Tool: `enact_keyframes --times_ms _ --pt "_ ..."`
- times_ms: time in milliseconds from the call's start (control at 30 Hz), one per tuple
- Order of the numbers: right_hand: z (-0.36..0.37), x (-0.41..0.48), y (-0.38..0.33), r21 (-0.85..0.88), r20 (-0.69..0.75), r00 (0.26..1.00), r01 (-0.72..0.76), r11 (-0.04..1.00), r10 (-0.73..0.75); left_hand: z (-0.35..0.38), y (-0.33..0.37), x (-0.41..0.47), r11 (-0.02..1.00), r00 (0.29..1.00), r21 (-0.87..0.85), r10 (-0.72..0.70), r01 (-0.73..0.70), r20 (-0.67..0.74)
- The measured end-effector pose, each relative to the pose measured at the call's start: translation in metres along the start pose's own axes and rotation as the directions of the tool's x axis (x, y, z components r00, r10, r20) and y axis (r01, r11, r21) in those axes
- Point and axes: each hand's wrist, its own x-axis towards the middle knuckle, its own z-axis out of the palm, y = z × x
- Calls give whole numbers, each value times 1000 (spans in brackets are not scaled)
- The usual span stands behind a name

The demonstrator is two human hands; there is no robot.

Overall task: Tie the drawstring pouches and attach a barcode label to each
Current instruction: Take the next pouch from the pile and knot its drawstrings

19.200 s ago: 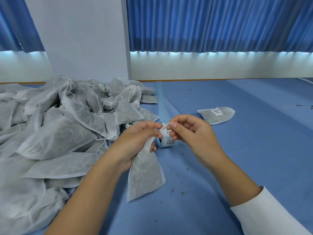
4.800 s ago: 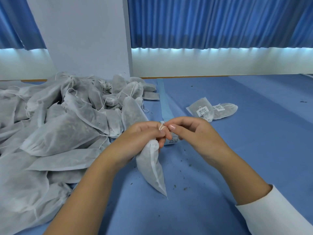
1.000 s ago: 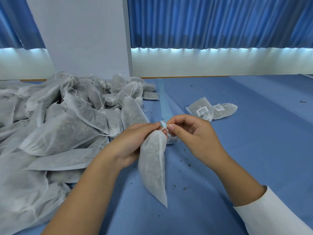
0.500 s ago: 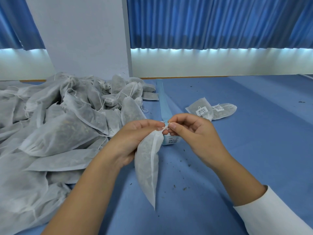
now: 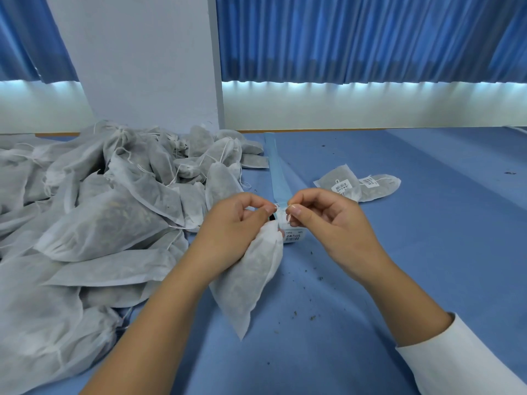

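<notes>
A filled white drawstring pouch [image 5: 251, 277] hangs from my left hand [image 5: 236, 226], which grips its gathered neck above the blue table [image 5: 370, 323]. My right hand [image 5: 322, 220] pinches the thin white drawstring [image 5: 281, 208] just right of the neck; the left thumb and finger pinch its other end. The string is taut between both hands. Behind them stands a roll of barcode labels [image 5: 293, 236], partly hidden, with its blue backing strip [image 5: 276, 169] running away across the table.
A large heap of white pouches [image 5: 94, 223] fills the table's left side. Two labelled pouches [image 5: 356, 185] lie at the right, past the strip. Dark crumbs are scattered near my right wrist. A white pillar and blue curtains stand behind.
The two hands have drawn slightly apart, stretching the drawstring between them. The pouch has swung and hangs more to the left under my left hand.
</notes>
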Motion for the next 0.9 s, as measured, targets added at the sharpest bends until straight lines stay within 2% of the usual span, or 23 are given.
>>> enact_keyframes --times_ms 167,467,533,600,767,900 --pt "0 1 2 -12 -44 999 -13 1000 12 4 -4 -1 982 988 146 135 -123 -72" --pt "-3 7 7 -51 -196 980 -34 998 23 17 -3 -8 931 979 313 203 -187 -19" --pt "-5 8 7 -93 -217 976 -29 995 9 20 -2 -9 927 977 323 211 -193 -21" --pt "-7 7 8 -207 -236 971 -9 978 -41 24 0 -12 920 977 340 214 -196 -18" --pt "-12 5 8 -592 -205 931 128 796 -302 35 4 -20 920 971 319 239 -229 8" --pt "-19 6 4 -750 -178 851 208 628 -495 38 9 -23 935 967 248 255 -253 24"
